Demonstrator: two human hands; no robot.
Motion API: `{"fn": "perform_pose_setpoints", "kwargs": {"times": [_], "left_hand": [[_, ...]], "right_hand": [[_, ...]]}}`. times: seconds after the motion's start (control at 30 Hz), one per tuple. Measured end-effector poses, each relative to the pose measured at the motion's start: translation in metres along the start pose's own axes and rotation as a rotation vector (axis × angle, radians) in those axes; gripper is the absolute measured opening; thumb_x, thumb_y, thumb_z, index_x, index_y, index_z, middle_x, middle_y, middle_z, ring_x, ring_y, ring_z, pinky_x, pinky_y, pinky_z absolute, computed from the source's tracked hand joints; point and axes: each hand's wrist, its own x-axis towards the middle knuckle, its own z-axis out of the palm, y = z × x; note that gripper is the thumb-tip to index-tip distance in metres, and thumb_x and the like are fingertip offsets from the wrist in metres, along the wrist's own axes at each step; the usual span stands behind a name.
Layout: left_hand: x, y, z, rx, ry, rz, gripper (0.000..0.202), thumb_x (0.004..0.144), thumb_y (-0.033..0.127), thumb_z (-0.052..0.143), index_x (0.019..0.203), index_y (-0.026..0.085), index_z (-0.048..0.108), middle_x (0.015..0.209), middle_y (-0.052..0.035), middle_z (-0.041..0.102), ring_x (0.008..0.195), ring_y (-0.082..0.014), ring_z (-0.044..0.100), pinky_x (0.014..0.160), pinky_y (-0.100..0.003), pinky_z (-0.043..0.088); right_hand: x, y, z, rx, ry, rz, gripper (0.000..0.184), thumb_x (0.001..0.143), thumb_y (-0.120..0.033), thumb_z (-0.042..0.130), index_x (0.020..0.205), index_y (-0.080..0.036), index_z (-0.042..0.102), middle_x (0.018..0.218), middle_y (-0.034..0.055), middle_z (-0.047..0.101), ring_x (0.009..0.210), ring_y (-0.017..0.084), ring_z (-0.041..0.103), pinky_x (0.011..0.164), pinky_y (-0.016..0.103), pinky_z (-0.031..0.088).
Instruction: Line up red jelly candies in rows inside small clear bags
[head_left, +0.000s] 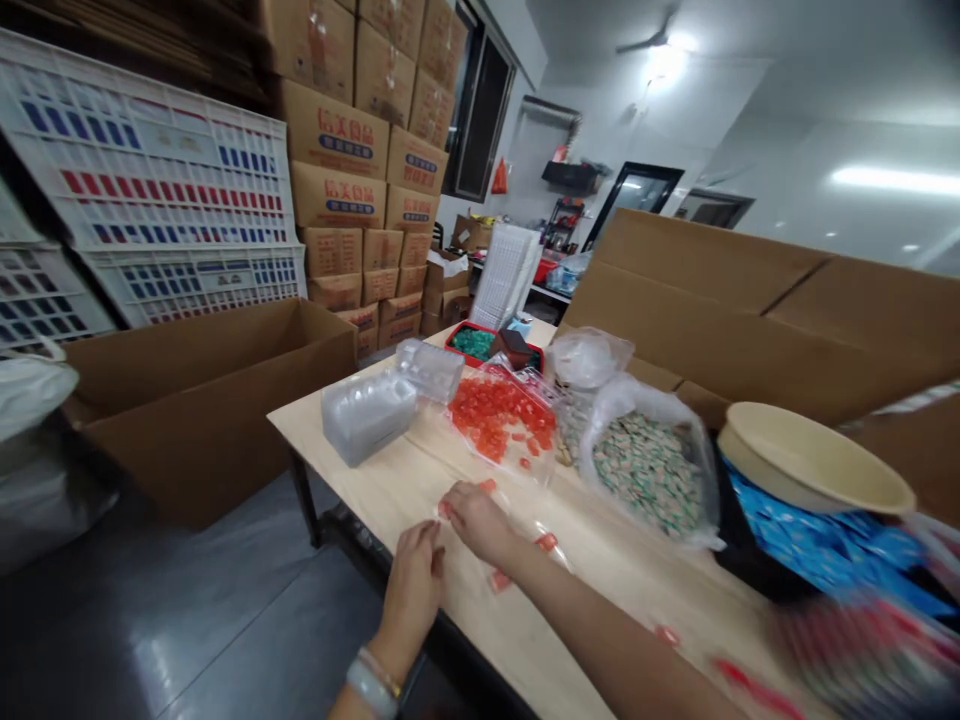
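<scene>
My left hand (415, 580), with a bracelet at its wrist, is over the near edge of the wooden table (600, 590). Its fingers are pinched together, and what lies between them is too small to tell. Just beyond it, my right hand (478, 520) has its fingers closed on a small red piece (444, 510). The two sets of fingertips almost meet. Another red piece (487, 486) lies beside the right hand. Close to my right forearm rest a red piece (547, 541) on something clear and round, and a further red piece (499, 580).
A heap of red pieces (487, 415) lies on clear plastic, beside clear plastic containers (369, 412). Behind are a red tray (471, 342) with green pieces and a bag of green-and-beige packets (649, 465). A yellow basin (814, 455) stands right; a large carton (202, 420) stands left.
</scene>
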Motion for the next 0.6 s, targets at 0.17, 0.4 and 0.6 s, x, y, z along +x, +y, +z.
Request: {"fn": "perform_pose_setpoints", "kwargs": {"times": [0.17, 0.4, 0.6], "left_hand": [[0.013, -0.005, 0.012, 0.262, -0.022, 0.094, 0.037, 0.078, 0.006, 0.032, 0.108, 0.009, 0.055, 0.105, -0.0094, 0.051, 0.102, -0.0153, 0.042, 0.092, -0.033, 0.035], [0.022, 0.014, 0.004, 0.190, -0.091, -0.030, 0.037, 0.079, 0.007, 0.033, 0.110, 0.008, 0.054, 0.105, -0.0121, 0.050, 0.101, -0.0158, 0.044, 0.091, -0.034, 0.036], [0.029, 0.027, -0.026, -0.076, -0.272, -0.254, 0.043, 0.066, 0.005, 0.045, 0.108, 0.008, 0.056, 0.111, -0.0137, 0.049, 0.107, -0.0205, 0.042, 0.096, -0.035, 0.031]], "right_hand": [[0.038, 0.033, 0.011, -0.096, -0.199, -0.210, 0.017, 0.083, -0.021, 0.042, 0.083, -0.013, 0.057, 0.085, 0.0052, 0.054, 0.088, 0.017, 0.041, 0.078, 0.029, 0.033], [0.050, 0.038, 0.021, -0.147, -0.423, -0.381, 0.013, 0.081, -0.020, 0.046, 0.082, -0.012, 0.056, 0.089, 0.0044, 0.053, 0.084, 0.017, 0.045, 0.073, 0.030, 0.037], [0.051, 0.023, 0.027, -0.159, -0.417, -0.197, 0.015, 0.077, -0.013, 0.050, 0.089, -0.015, 0.059, 0.094, 0.0046, 0.056, 0.089, 0.019, 0.050, 0.076, 0.032, 0.042]]}}
